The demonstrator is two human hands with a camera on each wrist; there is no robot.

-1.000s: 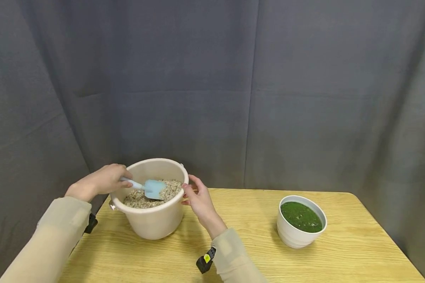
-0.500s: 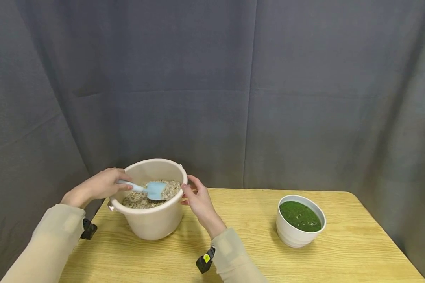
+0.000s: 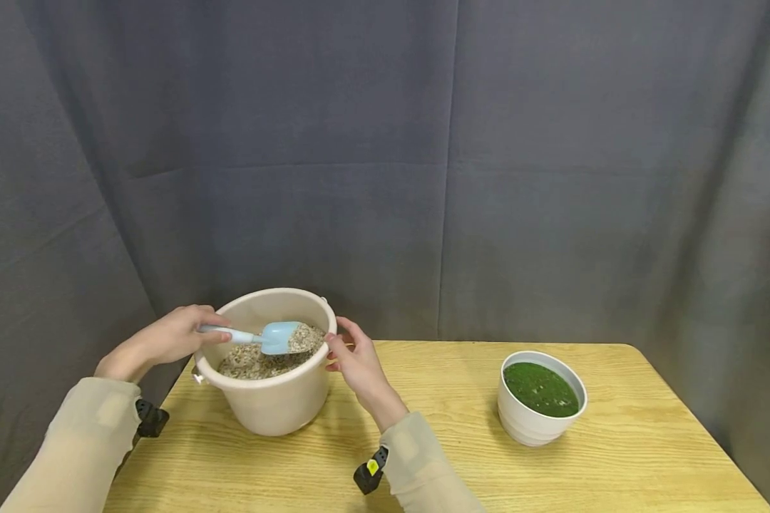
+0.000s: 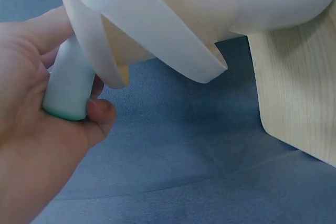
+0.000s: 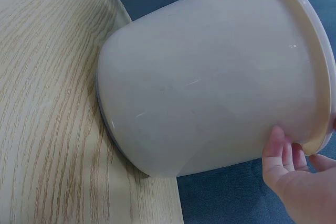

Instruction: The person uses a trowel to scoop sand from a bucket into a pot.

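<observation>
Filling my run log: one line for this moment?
left hand: grips loaded light-blue plastic scoop | right hand: steadies beige plastic bucket

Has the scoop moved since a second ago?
Yes. The scoop, gripped by the left hand, has lifted off the gravel with a load, its blade now higher against the bucket rim.

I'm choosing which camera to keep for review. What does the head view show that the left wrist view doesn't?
Only the head view shows the scoop's blue blade loaded with gravel, the right hand touching the bucket's rim, and the white bowl of green material. Only the left wrist view shows the fingers curled round the handle's butt end. Both show the left hand, the cream bucket and the wooden table.
</observation>
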